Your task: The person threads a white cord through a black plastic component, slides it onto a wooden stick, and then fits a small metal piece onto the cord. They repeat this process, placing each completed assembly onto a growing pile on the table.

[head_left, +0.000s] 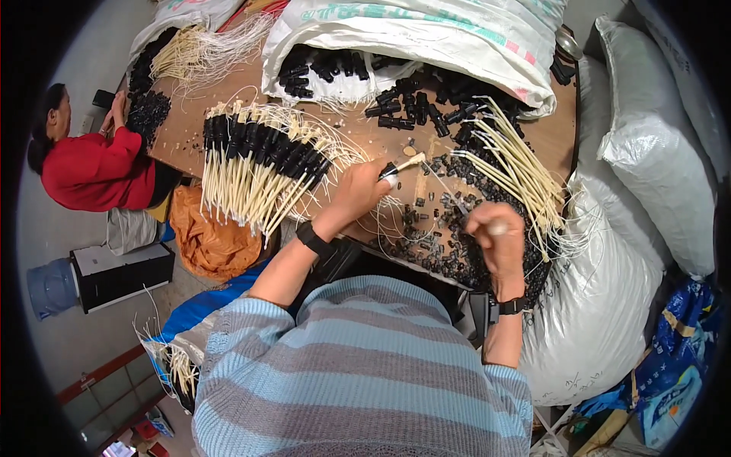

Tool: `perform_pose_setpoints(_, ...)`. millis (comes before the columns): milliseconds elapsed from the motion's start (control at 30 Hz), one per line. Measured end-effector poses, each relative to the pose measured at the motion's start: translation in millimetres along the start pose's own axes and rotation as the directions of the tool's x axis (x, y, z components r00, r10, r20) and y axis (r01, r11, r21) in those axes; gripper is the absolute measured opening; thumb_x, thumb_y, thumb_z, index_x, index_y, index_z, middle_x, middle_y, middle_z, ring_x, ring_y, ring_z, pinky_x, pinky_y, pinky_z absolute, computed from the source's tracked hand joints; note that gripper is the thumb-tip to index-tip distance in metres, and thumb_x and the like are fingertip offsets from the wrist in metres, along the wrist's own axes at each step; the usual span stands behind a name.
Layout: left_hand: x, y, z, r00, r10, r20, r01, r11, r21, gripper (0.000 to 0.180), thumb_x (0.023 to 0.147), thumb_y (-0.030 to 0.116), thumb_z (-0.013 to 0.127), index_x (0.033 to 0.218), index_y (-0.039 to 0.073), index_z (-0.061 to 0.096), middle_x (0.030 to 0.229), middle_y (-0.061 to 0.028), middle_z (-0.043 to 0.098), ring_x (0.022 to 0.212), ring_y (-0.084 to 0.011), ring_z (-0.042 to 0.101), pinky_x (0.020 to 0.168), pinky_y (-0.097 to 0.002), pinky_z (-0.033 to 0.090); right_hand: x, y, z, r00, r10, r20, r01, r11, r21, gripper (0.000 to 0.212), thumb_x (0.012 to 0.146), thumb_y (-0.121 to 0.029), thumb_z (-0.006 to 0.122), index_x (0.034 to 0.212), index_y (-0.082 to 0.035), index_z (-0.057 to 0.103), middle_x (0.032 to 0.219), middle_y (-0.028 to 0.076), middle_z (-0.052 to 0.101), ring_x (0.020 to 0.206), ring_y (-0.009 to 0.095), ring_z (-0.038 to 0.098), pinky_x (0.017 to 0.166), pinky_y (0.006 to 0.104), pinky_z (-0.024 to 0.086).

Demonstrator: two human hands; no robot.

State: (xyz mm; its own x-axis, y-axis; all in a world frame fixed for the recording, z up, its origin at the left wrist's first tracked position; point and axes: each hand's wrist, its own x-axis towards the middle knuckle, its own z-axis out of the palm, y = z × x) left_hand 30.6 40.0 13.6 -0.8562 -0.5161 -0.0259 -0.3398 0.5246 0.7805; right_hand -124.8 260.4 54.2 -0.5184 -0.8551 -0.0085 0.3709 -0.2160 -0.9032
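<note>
My left hand [360, 190] is closed around a black plastic sleeve [388, 170], from which the end of a cream tube [412, 161] sticks out to the right. My right hand [499, 232] is closed, palm partly turned up, over the near right of the table. From near the cream end a thin pale strand [445, 188] runs to the right hand's fingers; whether it is cord or a slim rod I cannot tell. Small black plastic parts [438, 245] are strewn below and between both hands. Left of my left hand lies a row of cream tubes [244, 186] with black sleeves and white cords.
Loose cream tubes [525, 171] lie at the right of the brown table [312, 116]. A white woven sack [426, 34] spills black sleeves [422, 109] at the back. Full sacks [601, 305] crowd the right side. A person in red [99, 171] sits at the far left.
</note>
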Motion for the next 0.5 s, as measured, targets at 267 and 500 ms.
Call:
perform_pose_setpoints(267, 5.5, 11.9, 17.6, 0.988, -0.145, 0.060, 0.157, 0.924, -0.349, 0.015, 0.082, 0.006, 0.065, 0.096, 0.001, 0.067, 0.073, 0.0035, 0.062, 0.060, -0.0032, 0.050, 0.052, -0.0204, 0.039, 7.8, 44.3, 37.1, 0.991, -0.130, -0.013, 0.011, 0.185, -0.983, 0.067, 0.072, -0.008, 0.074, 0.134, -0.015, 0.050, 0.075, 0.013, 0.066, 0.064, 0.029, 0.065, 0.056, 0.0382, 0.050)
perform_pose_setpoints(500, 1.8, 39.7, 35.8, 0.917, -0.153, 0.370, 0.351, 0.750, -0.560, 0.010, 0.085, 0.005, 0.060, 0.093, 0.000, 0.065, 0.078, 0.0004, 0.062, 0.074, -0.0058, 0.057, 0.066, -0.0209, 0.046, 8.9, 49.4, 39.0, 0.920, -0.370, 0.127, 0.157, 0.052, -0.986, 0.073, 0.074, 0.000, 0.069, 0.140, -0.010, 0.041, 0.084, 0.014, 0.068, 0.068, 0.033, 0.065, 0.059, 0.0400, 0.051)
